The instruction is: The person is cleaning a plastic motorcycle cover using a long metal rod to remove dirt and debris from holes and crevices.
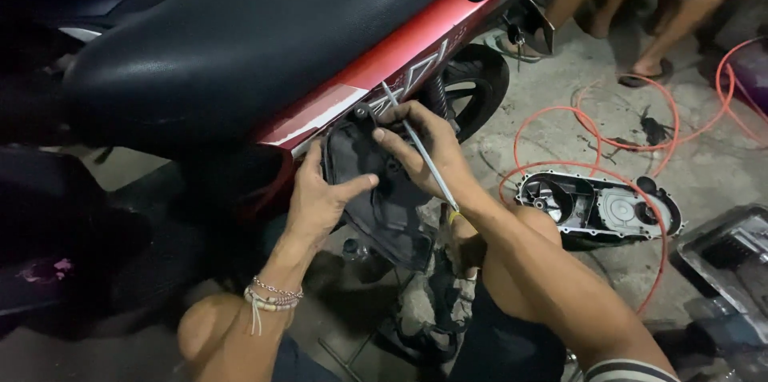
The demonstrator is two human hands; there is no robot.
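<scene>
A red motorcycle (384,62) with a black seat (264,22) stands in front of me. A black plastic cover (376,190) sits against its side under the seat. My left hand (320,194) presses on the cover's left edge, thumb spread across it. My right hand (420,146) grips a long thin screwdriver (420,150) and touches the cover's upper right corner, with the tool's tip pointing up at the red panel. Beaded bracelets (272,298) ring my left wrist.
A metal engine casing (596,206) lies on the concrete floor at right, with an orange hose (632,142) looped around it. A metal tray (732,258) sits at far right. Other people's legs and sandalled feet (640,70) stand behind the rear wheel (472,86).
</scene>
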